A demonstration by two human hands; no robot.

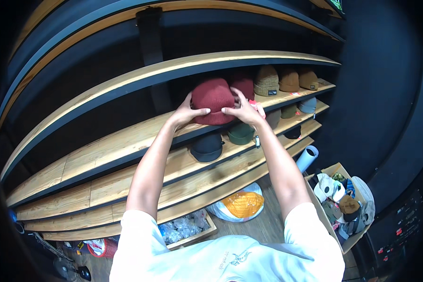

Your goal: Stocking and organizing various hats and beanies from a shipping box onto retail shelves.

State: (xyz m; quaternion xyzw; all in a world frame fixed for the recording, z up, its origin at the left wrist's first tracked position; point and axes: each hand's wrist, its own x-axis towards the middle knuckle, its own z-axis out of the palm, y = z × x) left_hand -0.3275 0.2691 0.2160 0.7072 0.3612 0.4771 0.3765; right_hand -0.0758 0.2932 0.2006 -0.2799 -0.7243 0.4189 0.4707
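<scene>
A dark red ribbed beanie [213,96] with a folded cuff is held between my two hands at the front of a wooden shelf. My left hand [188,113] grips its left side, thumb on the cuff. On the other side my right hand [243,109] does the same, its thumb also pressed on the cuff. Just behind and to the right stands another dark red beanie [242,85], partly hidden. Further right on that shelf are a speckled tan beanie [267,82] and two brown ones. A red and white tag shows by my right wrist.
On the shelf below sit a black beanie [207,148], a green beanie [241,134] and more hats. A cardboard box [348,244] full of caps stands at the right. On the floor are a white-and-orange bag [242,204], a tray [213,230] of clear plastic and a red basket [110,249].
</scene>
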